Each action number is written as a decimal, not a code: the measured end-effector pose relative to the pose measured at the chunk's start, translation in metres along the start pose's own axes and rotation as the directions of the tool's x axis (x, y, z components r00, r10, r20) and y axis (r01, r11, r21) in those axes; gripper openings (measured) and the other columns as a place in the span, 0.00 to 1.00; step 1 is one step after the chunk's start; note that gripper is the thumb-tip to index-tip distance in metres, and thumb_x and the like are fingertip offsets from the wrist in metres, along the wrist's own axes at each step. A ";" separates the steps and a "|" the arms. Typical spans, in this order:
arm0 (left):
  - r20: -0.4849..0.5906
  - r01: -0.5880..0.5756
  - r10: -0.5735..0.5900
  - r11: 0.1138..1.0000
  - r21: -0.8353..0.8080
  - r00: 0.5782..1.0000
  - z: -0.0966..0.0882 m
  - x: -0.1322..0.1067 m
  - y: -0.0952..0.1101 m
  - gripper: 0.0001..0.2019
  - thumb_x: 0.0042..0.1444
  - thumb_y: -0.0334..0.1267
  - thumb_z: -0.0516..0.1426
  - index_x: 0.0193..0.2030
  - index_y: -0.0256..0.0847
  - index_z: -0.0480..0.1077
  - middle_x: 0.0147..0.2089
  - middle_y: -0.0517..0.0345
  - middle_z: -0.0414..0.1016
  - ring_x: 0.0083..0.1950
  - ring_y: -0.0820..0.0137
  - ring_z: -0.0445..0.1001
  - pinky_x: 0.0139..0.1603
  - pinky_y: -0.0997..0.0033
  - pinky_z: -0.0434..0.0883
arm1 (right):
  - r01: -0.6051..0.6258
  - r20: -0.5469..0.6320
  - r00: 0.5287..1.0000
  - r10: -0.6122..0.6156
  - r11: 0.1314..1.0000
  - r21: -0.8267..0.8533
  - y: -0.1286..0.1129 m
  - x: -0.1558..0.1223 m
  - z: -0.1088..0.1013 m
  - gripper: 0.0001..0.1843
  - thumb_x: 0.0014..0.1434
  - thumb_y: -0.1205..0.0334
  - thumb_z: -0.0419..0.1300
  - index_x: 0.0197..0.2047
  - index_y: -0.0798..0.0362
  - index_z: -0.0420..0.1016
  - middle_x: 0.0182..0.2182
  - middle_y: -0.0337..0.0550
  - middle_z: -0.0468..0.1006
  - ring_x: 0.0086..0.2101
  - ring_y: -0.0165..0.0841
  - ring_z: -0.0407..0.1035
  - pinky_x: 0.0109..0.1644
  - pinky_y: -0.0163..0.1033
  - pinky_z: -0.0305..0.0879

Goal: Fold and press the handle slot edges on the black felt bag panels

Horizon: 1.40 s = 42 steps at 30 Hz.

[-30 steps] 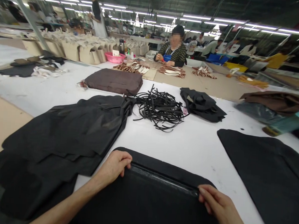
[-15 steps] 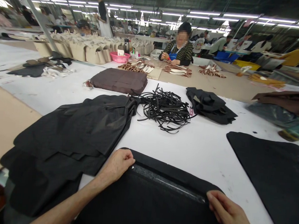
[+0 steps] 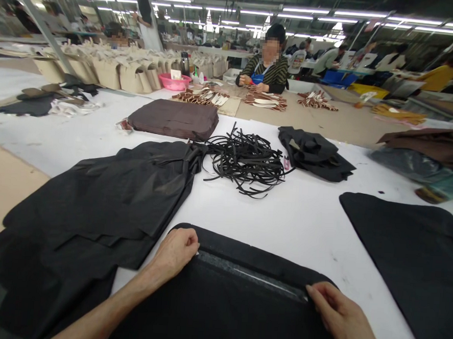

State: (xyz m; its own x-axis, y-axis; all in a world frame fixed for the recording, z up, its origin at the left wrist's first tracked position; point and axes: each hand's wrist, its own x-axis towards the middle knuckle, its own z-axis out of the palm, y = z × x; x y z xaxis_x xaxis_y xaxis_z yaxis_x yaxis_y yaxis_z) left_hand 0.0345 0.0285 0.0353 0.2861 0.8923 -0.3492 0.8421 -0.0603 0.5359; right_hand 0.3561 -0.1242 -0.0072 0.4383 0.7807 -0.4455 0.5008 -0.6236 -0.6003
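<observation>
A black fabric panel [image 3: 233, 313] with a grey strip along its folded top edge lies flat on the white table [image 3: 296, 220] right in front of me. My left hand [image 3: 175, 251] is closed on the panel's top left corner, fingers curled over the fold. My right hand [image 3: 336, 317] pinches the fold at the top right end of the strip. Both forearms rest over the panel.
A stack of black fabric pieces [image 3: 93, 212] lies at my left, another black sheet [image 3: 409, 252] at my right. Beyond are a tangle of black straps [image 3: 246, 160], a folded black bundle [image 3: 314, 152] and a brown pile [image 3: 174, 117]. A person [image 3: 265, 67] works at the far table.
My hands keep their grip on the panel's top edge and barely shift. The view swayed slightly right, then back.
</observation>
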 end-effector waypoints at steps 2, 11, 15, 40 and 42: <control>0.006 -0.004 0.004 1.000 0.016 1.000 0.001 0.000 0.000 0.08 0.49 0.27 0.52 0.22 0.40 0.64 0.19 0.65 0.63 0.25 0.72 0.63 0.25 0.74 0.52 | 0.011 -0.023 1.000 -0.012 1.000 -0.018 -0.001 0.000 0.000 0.23 0.52 0.39 0.48 0.25 0.50 0.65 0.18 0.35 0.59 0.22 0.32 0.55 0.26 0.36 0.51; -0.007 -0.059 0.061 0.987 0.149 0.998 0.007 0.000 -0.007 0.09 0.54 0.30 0.52 0.24 0.41 0.59 0.20 0.67 0.61 0.25 0.72 0.63 0.26 0.74 0.52 | 0.039 -0.072 0.997 -0.040 0.999 -0.010 -0.010 -0.005 0.002 0.19 0.55 0.43 0.49 0.25 0.50 0.64 0.19 0.35 0.60 0.23 0.31 0.56 0.26 0.36 0.50; -0.022 -0.064 0.072 0.963 0.262 0.997 0.009 -0.006 -0.001 0.05 0.57 0.31 0.52 0.31 0.42 0.62 0.22 0.65 0.64 0.27 0.68 0.66 0.27 0.72 0.53 | 0.031 -0.085 0.996 -0.032 1.000 -0.004 -0.011 -0.005 0.002 0.18 0.54 0.45 0.50 0.25 0.50 0.63 0.19 0.35 0.60 0.23 0.31 0.55 0.26 0.36 0.49; 0.152 -0.375 0.561 0.306 0.875 0.813 0.042 -0.043 0.005 0.32 0.50 0.13 0.44 0.59 0.41 0.61 0.49 0.44 0.71 0.50 0.60 0.70 0.51 0.62 0.69 | 0.007 -0.236 0.971 -0.026 0.996 -0.084 -0.028 -0.017 0.005 0.09 0.54 0.61 0.50 0.23 0.51 0.61 0.18 0.34 0.62 0.23 0.30 0.58 0.27 0.36 0.46; 0.147 -0.359 0.569 0.281 0.890 0.809 0.042 -0.044 0.005 0.31 0.50 0.14 0.45 0.59 0.39 0.61 0.48 0.43 0.72 0.49 0.60 0.71 0.50 0.61 0.69 | 0.012 -0.246 0.969 -0.033 0.996 -0.089 -0.028 -0.017 0.006 0.10 0.55 0.61 0.50 0.23 0.51 0.60 0.18 0.34 0.62 0.23 0.30 0.58 0.27 0.36 0.46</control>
State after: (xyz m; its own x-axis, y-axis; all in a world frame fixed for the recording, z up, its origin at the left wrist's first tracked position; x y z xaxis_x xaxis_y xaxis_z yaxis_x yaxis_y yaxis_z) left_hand 0.0451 -0.0298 0.0207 0.7777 0.6221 -0.0908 0.5409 -0.7357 -0.4076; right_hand 0.3296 -0.1198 0.0131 0.5917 0.7671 -0.2479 0.5701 -0.6156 -0.5441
